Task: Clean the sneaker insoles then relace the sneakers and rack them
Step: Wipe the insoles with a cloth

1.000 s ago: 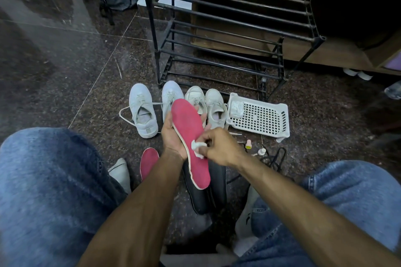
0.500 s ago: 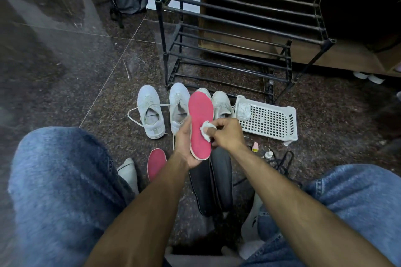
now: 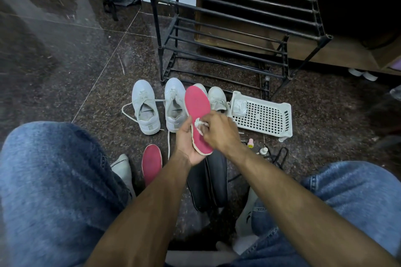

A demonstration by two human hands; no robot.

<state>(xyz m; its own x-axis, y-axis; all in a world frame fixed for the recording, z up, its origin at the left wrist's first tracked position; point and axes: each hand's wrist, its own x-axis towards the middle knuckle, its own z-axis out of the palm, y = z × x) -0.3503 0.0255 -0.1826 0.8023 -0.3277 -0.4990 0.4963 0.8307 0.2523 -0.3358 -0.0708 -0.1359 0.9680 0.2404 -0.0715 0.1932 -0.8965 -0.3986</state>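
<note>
1. Left hand [image 3: 186, 143]: closed around the heel end of the pink insole [image 3: 198, 115], holding it up off the floor with its toe pointing far.
2. Right hand [image 3: 217, 132]: fingers pinched on a small white wipe [image 3: 198, 124], which is pressed against the insole's middle.
3. Second insole [image 3: 152, 163]: lies flat on the floor, near and left of the held one, beside the left knee.
4. Sneakers [image 3: 145, 112]: four white ones stand in a row on the floor, just near of the rack [image 3: 238, 28]. Loose laces trail from the two on the left; the rack's bars carry nothing.
5. Basket [image 3: 263, 115]: white, on the floor at the right end of the row. Two small bottles [image 3: 250, 143] stand near it.
6. Stage, as judged: insole cleaning under way; relacing and racking not begun.
7. Risk: the insole is held at one end only. Hard wiping toward the toe can bend it or pull it out of the grip.
8. Risk: the wipe is small. It can roll up or slip from the pinch, leaving parts unclean.
9. Risk: the trailing laces lie close to the person's feet. A shifted foot can drag a sneaker or soil a lace.
10. Risk: an arm swung right can knock over the bottles.
</note>
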